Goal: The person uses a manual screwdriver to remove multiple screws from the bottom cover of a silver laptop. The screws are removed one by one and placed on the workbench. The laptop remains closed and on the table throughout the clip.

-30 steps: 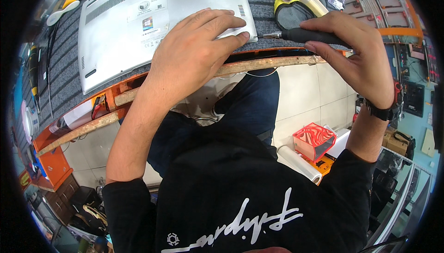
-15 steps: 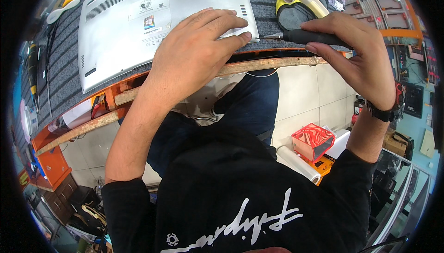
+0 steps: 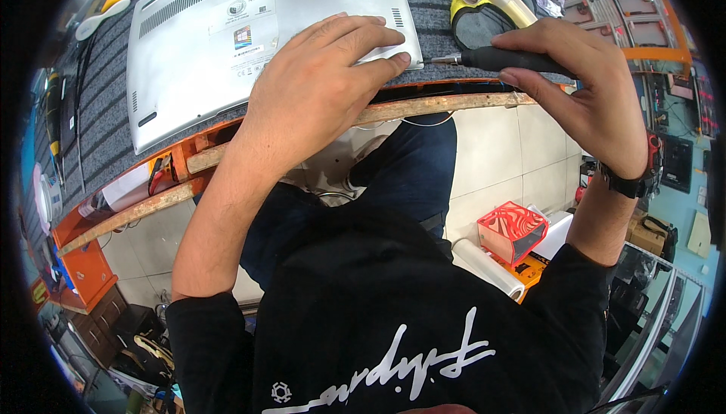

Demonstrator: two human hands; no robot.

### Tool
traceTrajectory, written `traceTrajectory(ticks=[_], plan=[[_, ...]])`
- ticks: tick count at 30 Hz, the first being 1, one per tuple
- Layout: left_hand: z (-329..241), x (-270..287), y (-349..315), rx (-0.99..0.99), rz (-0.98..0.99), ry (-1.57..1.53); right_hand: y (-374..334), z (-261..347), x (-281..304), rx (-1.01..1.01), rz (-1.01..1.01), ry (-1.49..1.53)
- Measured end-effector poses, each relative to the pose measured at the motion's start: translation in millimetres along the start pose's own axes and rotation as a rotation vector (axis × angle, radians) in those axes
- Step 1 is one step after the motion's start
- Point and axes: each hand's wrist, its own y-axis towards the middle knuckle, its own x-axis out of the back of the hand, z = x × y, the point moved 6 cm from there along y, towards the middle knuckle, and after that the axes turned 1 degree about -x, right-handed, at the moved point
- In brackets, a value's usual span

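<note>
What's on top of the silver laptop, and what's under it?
The left hand rests palm down on the laptop near its right edge; a label also shows. A gray striped mat shows past its sides; what lies directly beneath, or under the hand, is hidden.

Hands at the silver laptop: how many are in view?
2: the left hand rests on the laptop; the right hand holds a black-handled screwdriver at the laptop's near right corner. No others show.
</note>
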Motion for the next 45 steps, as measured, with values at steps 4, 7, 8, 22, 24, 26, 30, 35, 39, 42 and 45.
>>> traceTrajectory(ticks=[4, 7, 8, 22, 24, 26, 30, 35, 39, 42, 45], plan=[[0, 0, 0, 0.001, 0.008, -0.001, 2, 4, -1, -0.008, 0.01, -0.016], [0, 1, 1, -0.003, 0.003, -0.004, 5, 9, 0, -0.018, 0.019, -0.072], [0, 1, 1, -0.005, -0.001, -0.007, 6, 11, 0, -0.028, 0.028, -0.099], [0, 2, -2, -0.009, -0.02, -0.027, 18, 36, 3, -0.091, 0.171, -0.451], [0, 2, -2, -0.03, -0.032, -0.005, 16, 29, 0, -0.192, 0.292, -0.539], [1, 0, -2, -0.006, -0.005, -0.001, 18, 37, 3, -0.125, 0.192, -0.459], [2, 0, -3, 0.014, 0.012, -0.027, 19, 38, 8, -0.016, 0.138, -0.277], [0, 1, -2, -0.017, -0.025, -0.005, 14, 14, 4, -0.034, 0.121, -0.111], [1, -3, -2, 0.004, -0.002, 0.014, 4, 3, 2, -0.064, 0.099, -0.026], [-1, -3, -2, -0.008, 0.001, 0.032, 0, 0, 3, -0.089, 0.083, 0.012], [-3, -3, -2, -0.018, 0.006, 0.071, -1, -3, 1, -0.116, 0.086, 0.043]])
